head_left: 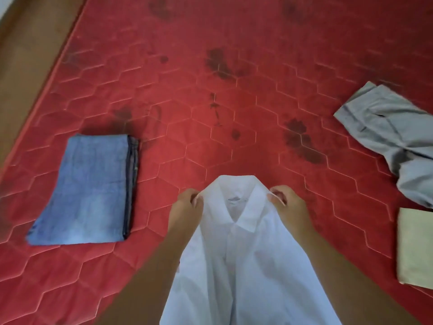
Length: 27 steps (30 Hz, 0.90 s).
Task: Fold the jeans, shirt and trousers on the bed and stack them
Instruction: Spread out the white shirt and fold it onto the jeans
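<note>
A white collared shirt (243, 259) hangs in front of me over the red quilted bed (210, 141), collar up. My left hand (186, 208) pinches its left shoulder beside the collar, and my right hand (287, 208) pinches the right shoulder. Blue jeans (89, 191) lie folded in a flat rectangle on the bed at the left. Grey trousers (393, 137) lie crumpled and unfolded at the right edge.
A beige folded cloth (416, 249) lies at the right edge below the grey trousers. The bed's left edge runs diagonally, with brown floor (25, 55) beyond it. Dark printed patches mark the red cover.
</note>
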Motion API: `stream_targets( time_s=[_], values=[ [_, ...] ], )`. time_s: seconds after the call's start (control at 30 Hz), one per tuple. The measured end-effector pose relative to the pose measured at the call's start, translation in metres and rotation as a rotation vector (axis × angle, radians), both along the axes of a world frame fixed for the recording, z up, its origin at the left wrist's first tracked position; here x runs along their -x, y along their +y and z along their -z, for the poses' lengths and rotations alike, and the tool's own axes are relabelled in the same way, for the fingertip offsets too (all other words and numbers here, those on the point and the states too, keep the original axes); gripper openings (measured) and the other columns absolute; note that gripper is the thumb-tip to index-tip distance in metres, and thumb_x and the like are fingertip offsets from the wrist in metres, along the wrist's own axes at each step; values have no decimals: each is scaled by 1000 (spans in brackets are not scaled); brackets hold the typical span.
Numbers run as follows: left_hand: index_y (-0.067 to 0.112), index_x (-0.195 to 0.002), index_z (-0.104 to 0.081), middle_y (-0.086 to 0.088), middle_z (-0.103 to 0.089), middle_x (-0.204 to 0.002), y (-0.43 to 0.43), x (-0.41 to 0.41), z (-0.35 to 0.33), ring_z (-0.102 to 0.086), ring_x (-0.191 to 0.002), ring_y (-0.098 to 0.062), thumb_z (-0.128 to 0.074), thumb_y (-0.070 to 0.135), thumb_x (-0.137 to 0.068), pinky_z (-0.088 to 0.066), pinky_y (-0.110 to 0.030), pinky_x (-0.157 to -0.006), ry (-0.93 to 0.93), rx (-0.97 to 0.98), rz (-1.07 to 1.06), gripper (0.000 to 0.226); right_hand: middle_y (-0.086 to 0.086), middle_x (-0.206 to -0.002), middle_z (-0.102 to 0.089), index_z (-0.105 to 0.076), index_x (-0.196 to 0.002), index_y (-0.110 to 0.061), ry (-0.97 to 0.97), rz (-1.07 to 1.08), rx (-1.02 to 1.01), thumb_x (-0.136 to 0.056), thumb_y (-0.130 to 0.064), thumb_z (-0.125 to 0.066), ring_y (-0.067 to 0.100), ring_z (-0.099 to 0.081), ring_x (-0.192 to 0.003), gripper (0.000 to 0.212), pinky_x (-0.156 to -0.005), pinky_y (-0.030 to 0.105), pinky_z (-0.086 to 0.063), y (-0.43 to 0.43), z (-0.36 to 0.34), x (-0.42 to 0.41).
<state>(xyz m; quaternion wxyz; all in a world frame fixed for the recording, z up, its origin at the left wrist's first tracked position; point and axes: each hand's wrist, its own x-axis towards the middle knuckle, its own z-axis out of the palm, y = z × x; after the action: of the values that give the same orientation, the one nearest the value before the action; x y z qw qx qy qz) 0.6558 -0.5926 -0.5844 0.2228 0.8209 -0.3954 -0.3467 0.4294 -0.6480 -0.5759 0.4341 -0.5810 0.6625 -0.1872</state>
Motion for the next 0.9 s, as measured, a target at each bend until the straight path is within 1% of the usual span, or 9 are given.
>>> stream_targets(
  time_s=[0.13,0.23,0.33,0.43,0.53,0.7,0.8,0.83,0.9],
  values=[
    [21,-88,-59,6,-61,-71,6,-3,54,-58,-63,-14,-52,20,-86,-38,-24,-52,-55,-82,-39,7,-4,-89,-57,-58,-110,-11,99,-10,-119,-82,-25,-68,16,-52,-84,33,-71,26,-37,-1,61,5],
    [13,-68,-53,5,-45,-51,7,-5,79,-45,-48,-14,-47,14,-89,-30,-24,-45,-122,-108,-45,21,-5,-72,-55,-56,-95,-9,98,-11,-172,-82,-30,-66,21,-52,-72,26,-59,29,-37,3,91,15],
    [3,-72,-56,0,-43,-51,-3,-11,91,-40,-50,-19,-44,11,-91,-30,-29,-49,-119,-97,-37,24,-7,-66,-53,-52,-84,-12,61,-1,-122,-77,-33,-56,13,-49,-62,23,-52,18,-34,-6,104,18],
    [0,-79,-60,-13,-52,-58,-22,-21,98,-44,-54,-21,-43,9,-90,-34,-33,-53,-116,-70,-54,22,-9,-65,-53,-52,-79,-15,65,-28,-62,-82,-22,-60,11,-49,-62,12,-54,19,-35,-29,111,17],
    [12,-77,-62,-12,-55,-59,-53,-33,98,-48,-44,-12,-44,10,-91,-36,-20,-44,-115,-28,-54,23,-8,-64,-52,-53,-77,-15,86,-79,14,-83,-12,-61,10,-47,-60,11,-53,15,-34,-62,117,14],
    [7,-80,-64,-7,-48,-52,-121,-44,86,-45,-33,-13,-44,12,-90,-46,-34,-45,-148,102,-54,23,-4,-68,-52,-57,-81,-11,54,-29,149,-82,-10,-62,15,-46,-66,5,-53,7,-34,-127,115,7],
    [9,-96,-64,-10,-59,-68,-147,-46,81,-60,-55,-23,-43,17,-91,-53,-39,-65,-213,96,-21,22,1,-84,-58,-61,-96,-7,55,-7,208,-82,-7,-60,21,-53,-81,14,-60,8,-34,-150,108,2],
    [12,-109,-60,-12,-64,-88,-148,-46,82,-63,-76,-28,-47,22,-90,-52,-41,-76,-260,62,-9,25,5,-95,-60,-61,-105,-7,86,-20,206,-82,-7,-60,23,-54,-91,23,-71,12,-36,-150,107,2],
    [13,-127,-47,-12,-53,-121,-135,-40,83,-49,-111,-31,-59,28,-84,-42,-44,-94,-369,2,-5,46,13,-116,-56,-55,-120,-6,231,-84,238,-83,-8,-61,29,-50,-110,38,-94,27,-36,-140,107,0]
  ],
)
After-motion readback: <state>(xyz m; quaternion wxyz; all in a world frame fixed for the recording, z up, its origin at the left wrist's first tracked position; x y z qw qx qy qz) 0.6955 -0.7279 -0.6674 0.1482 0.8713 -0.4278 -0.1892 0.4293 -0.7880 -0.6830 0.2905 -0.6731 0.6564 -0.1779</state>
